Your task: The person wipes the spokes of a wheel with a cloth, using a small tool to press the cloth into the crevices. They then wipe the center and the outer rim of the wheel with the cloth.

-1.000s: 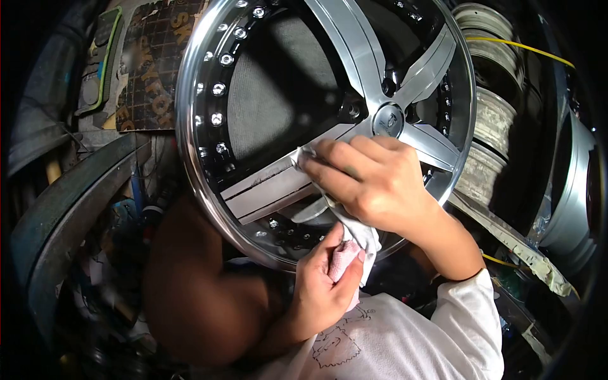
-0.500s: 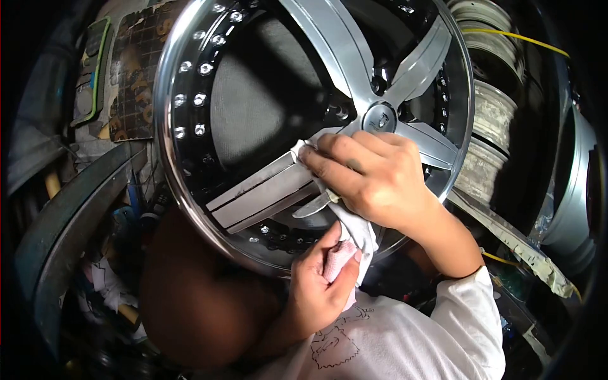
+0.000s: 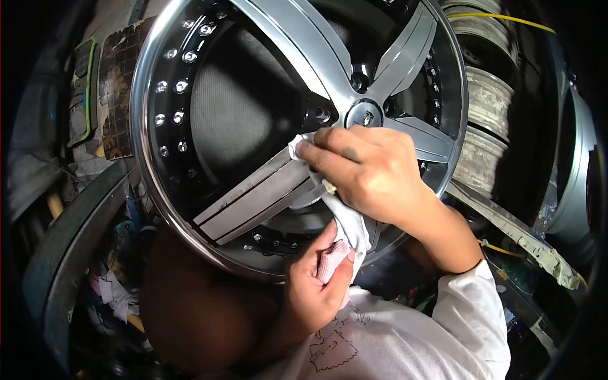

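Observation:
A large wheel rim (image 3: 320, 47) with silver spokes, a polished lip and a round center cap (image 3: 364, 116) fills the upper middle. My right hand (image 3: 370, 168) is closed on a white cloth (image 3: 348, 221), whose tip presses on the lower-left spoke (image 3: 253, 193) near the hub. A small blade-like tool (image 3: 307, 199) sticks out from under that hand; its handle is hidden. Below the rim, my left hand (image 3: 316, 275) is closed around a pinkish cloth (image 3: 334, 258), beside the hanging part of the white one.
Several worn rims (image 3: 484, 104) are stacked at the right, with a yellow hose (image 3: 506, 19) above them. Another silver rim (image 3: 573, 171) stands at the far right. A curved dark metal piece (image 3: 73, 234) and a rusty patterned board (image 3: 117, 88) are at the left.
The rim appears shifted left and slightly down in view. My right hand and the white cloth tip now sit slightly farther from the center cap; my left hand keeps its grip.

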Motion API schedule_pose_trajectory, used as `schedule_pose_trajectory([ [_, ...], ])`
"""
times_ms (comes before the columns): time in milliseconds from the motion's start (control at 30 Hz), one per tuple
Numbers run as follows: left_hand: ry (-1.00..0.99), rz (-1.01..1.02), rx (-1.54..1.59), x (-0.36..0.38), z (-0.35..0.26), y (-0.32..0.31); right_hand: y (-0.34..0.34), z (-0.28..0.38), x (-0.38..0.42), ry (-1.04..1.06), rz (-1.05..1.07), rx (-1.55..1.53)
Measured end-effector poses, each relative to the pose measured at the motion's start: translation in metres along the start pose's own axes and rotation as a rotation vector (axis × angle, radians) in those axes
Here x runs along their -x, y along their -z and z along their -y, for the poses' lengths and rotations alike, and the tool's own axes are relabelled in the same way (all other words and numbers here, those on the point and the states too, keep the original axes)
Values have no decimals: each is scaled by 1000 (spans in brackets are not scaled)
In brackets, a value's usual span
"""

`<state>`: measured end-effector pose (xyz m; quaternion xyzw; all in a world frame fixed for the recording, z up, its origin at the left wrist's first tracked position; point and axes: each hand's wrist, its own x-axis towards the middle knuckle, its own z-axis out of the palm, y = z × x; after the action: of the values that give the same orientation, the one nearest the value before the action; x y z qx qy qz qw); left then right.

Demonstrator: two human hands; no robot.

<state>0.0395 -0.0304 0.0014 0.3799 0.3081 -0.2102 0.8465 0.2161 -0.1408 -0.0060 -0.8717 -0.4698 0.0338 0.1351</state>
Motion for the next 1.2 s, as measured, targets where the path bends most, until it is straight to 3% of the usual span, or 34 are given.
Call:
schedule_pose_trajectory([
  [100,-124,70,-146,-1,8,5,-2,0,13,-22,36,19],
  [400,-123,-16,-8,-6,-3,-7,-2,-9,8,-115,39,46],
  [533,-191,80,-117,-4,0,0,3,-3,16,-146,83,77],
  [667,-41,4,-26,-2,-5,-3,5,-5,4,-181,54,53],
  [767,-142,98,-57,6,5,5,19,11,4,-200,-10,-26],
  [800,16,126,-50,12,-7,8,27,23,0,-247,63,-131],
  [900,-138,120,-158,19,-11,19,21,41,-12,-53,105,-236],
  [1000,33,39,70,32,-21,27,7,58,-30,87,186,-225],
  [1100,-89,-50,-58,41,-21,38,-1,72,-49,190,209,-217],
  [1200,-97,36,37,44,-33,54,-17,82,-56,249,230,-197],
])
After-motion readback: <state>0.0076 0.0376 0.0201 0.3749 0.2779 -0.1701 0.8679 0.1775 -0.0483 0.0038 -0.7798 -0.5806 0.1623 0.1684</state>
